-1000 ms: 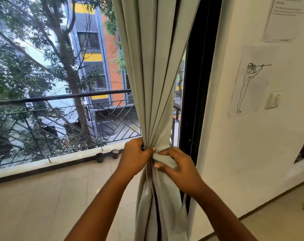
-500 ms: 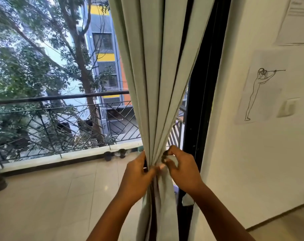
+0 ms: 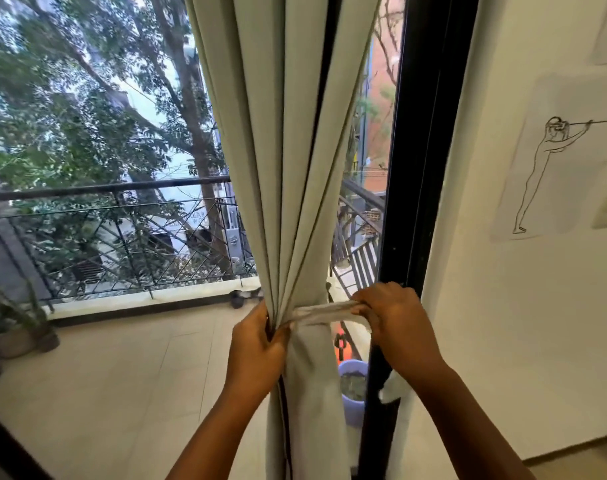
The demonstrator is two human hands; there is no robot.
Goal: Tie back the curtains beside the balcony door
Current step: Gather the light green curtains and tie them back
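Observation:
A pale grey-green curtain (image 3: 288,150) hangs bunched into folds beside the black door frame (image 3: 416,168). My left hand (image 3: 257,351) grips the gathered folds at their narrowest point from the left. A pale fabric tie-back strip (image 3: 321,311) stretches from the bunch toward the right. My right hand (image 3: 392,323) pinches the strip's far end, close to the door frame. Below the hands the curtain falls loose toward the floor.
A tiled balcony floor (image 3: 122,375) lies beyond, bounded by a black metal railing (image 3: 104,188). Potted plants (image 3: 11,323) stand at the far left; a pale pot (image 3: 352,393) sits behind the curtain. The white wall (image 3: 503,306) at right bears a line drawing (image 3: 551,168).
My right hand has pulled the tie-back strip out to the right, away from the bunch. The left hand keeps its grip on the folds. The view has shifted closer.

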